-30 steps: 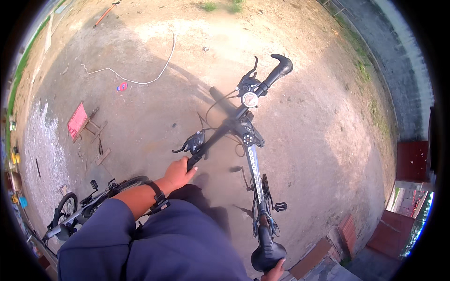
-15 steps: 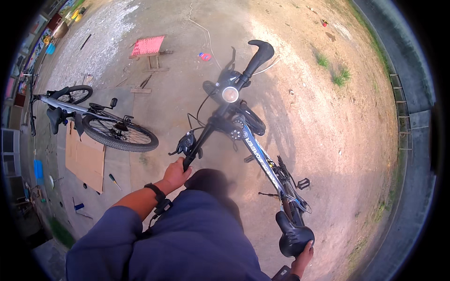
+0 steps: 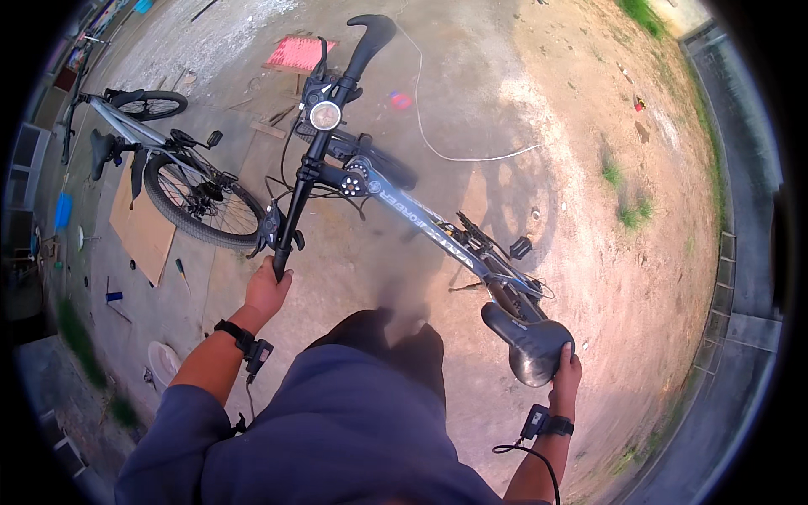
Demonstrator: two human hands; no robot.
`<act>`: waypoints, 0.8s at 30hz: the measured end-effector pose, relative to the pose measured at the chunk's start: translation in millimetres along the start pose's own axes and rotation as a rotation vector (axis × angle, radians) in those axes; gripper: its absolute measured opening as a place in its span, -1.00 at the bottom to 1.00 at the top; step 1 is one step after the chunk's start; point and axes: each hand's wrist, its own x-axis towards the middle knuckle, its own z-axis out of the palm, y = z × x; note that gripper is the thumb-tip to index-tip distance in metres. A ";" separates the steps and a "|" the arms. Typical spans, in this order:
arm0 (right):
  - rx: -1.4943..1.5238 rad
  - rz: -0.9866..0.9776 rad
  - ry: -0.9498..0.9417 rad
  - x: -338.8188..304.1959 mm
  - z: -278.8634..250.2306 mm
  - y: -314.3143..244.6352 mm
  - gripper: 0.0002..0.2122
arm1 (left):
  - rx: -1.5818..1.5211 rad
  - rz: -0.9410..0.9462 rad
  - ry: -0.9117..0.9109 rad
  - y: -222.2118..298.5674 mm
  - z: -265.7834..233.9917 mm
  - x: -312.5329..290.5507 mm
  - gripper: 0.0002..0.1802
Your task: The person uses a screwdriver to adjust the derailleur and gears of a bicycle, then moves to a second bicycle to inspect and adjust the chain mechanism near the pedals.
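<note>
A blue and silver bicycle [image 3: 421,220] stands upright in front of me, its front end pointing to the far left. My left hand [image 3: 268,290] is wrapped round the near grip of the black handlebar [image 3: 305,181]. On the rear edge of the black saddle [image 3: 539,349] rests my right hand [image 3: 567,374], its fingers closed over the side; part of them is hidden. A round bell-like disc [image 3: 325,116] sits on the bar, and the far grip [image 3: 372,42] points away from me. Below the frame, a pedal [image 3: 521,247] sticks out.
A second, grey bicycle [image 3: 126,122] lies to the left beside a cardboard sheet [image 3: 139,223]. A screwdriver [image 3: 181,269] and a white basin [image 3: 164,362] are on the ground. Farther off are a pink woven stool [image 3: 301,54] and a pale cord [image 3: 421,93]. A concrete ledge [image 3: 749,328] runs along the right.
The handlebar has swung left, and the bicycle now lies more across my view. Both hands have kept hold of it, my view has turned, and more of my right forearm shows.
</note>
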 end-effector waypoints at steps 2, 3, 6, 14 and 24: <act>-0.043 -0.022 -0.039 40.4 8.3 -25.1 -0.42 | -0.010 -0.025 0.050 8.7 2.6 8.9 -0.63; -0.064 -0.033 -0.056 52.2 15.6 -38.7 -0.42 | -0.009 -0.031 0.070 11.5 1.5 11.0 -0.63; -0.054 -0.050 -0.113 85.8 28.2 -72.1 -0.42 | 0.002 -0.050 0.131 21.1 -0.1 18.2 -0.63; -0.114 -0.129 -0.190 183.8 9.0 -145.9 -0.38 | 0.027 -0.085 0.206 106.8 7.1 31.6 -0.66; -0.174 -0.286 -0.199 188.9 5.8 -98.7 -0.35 | 0.106 -0.181 0.220 49.8 41.3 -76.7 -0.70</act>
